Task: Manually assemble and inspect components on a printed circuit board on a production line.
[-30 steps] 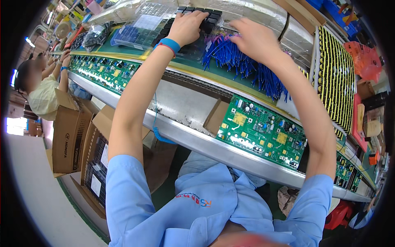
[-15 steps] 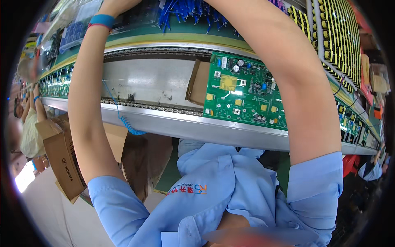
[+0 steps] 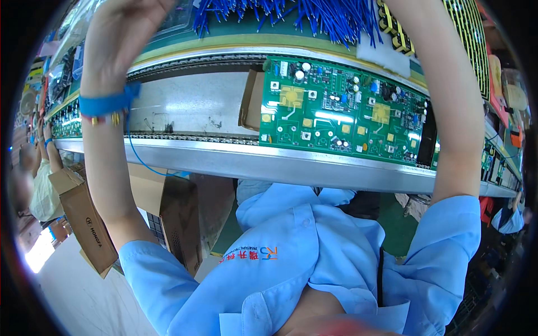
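The printed circuit board is green (dotted with yellow squares), the wires vivid blue, the wrist strap teal, the shirt light blue

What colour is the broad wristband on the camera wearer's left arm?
Broad blue wristband, clearest in the head view.

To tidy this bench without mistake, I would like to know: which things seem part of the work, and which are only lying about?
Probably part of the work:
- green circuit board on the conveyor
- blue wires behind it
- blue wrist strap, worn above the left hand

Probably just lying about:
- open cardboard box, lower left
- clear plastic bag, far left
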`<state>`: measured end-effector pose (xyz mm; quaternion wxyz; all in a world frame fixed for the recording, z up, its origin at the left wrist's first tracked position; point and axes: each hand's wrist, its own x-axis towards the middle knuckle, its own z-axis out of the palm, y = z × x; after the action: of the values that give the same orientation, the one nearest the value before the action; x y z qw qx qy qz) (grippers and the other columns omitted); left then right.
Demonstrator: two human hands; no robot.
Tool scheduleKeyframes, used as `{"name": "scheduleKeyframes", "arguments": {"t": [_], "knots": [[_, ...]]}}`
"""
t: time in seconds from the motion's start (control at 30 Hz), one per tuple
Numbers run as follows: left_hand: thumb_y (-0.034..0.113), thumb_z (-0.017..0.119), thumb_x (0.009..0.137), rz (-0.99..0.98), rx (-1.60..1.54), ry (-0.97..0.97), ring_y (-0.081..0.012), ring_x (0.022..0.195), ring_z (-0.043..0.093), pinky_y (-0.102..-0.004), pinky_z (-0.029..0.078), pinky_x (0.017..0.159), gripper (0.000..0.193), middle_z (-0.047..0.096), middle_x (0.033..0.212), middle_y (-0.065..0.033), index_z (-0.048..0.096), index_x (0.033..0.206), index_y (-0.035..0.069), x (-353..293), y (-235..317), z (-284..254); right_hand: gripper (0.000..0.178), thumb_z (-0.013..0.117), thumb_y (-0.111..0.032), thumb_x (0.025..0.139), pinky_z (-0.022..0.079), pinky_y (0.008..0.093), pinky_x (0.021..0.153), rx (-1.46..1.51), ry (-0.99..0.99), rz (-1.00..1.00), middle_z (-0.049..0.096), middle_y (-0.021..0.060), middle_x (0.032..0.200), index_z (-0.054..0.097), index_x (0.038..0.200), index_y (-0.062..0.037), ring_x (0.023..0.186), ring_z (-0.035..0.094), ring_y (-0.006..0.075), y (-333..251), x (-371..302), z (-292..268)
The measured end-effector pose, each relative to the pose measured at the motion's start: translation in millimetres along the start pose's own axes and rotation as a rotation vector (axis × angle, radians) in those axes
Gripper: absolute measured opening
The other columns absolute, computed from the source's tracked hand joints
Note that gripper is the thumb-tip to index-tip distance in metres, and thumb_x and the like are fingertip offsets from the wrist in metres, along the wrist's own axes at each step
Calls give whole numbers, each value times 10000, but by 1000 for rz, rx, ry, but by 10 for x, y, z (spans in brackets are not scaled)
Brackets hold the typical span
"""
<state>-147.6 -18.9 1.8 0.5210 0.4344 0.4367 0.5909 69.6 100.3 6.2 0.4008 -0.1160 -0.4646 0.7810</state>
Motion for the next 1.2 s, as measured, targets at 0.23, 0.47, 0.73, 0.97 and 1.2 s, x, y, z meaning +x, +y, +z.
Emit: {"name": "scheduleKeyframes", "arguments": {"t": [0.23,0.47,0.73,0.97,1.2], "knots": [[55,723,806,-186,518,-299,-59,805,578,-187,465,707,517,659,1040,2,566,1299,74,-754,-554,859,343,743,-204,830,520,263,572,-665,157,417,653,115,864,616,1070,6,704,634,198,-393,-1403,-61],[19,733,778,180,1088,-613,-260,926,627,-350,526,784,474,583,1087,-112,606,1234,52,-1044,-737,1101,574,744,-112,747,467,153,569,-609,193,402,654,98,1212,581,1285,5,740,578,27,-252,-2412,-263],[60,739,780,222,1335,-715,-344,932,646,-416,546,775,444,600,1117,-137,599,1201,30,-1079,-750,1197,472,780,-77,760,431,210,639,-772,232,277,605,39,999,673,1219,-58,718,535,64,-245,-2811,-372],[52,750,771,213,1330,-784,-348,959,635,-424,539,794,497,602,1120,-124,593,1242,42,-1056,-752,1163,538,790,-116,734,439,270,757,-1116,82,86,583,96,1109,655,1242,-2,728,485,106,-138,-2863,-363],[2,719,739,-78,869,-573,-173,932,535,-295,445,854,589,484,1064,-56,562,1305,45,-1008,-572,979,549,718,43,763,538,326,691,-1484,18,40,628,125,1162,606,1292,-55,828,632,262,65,-2816,-135]]}}
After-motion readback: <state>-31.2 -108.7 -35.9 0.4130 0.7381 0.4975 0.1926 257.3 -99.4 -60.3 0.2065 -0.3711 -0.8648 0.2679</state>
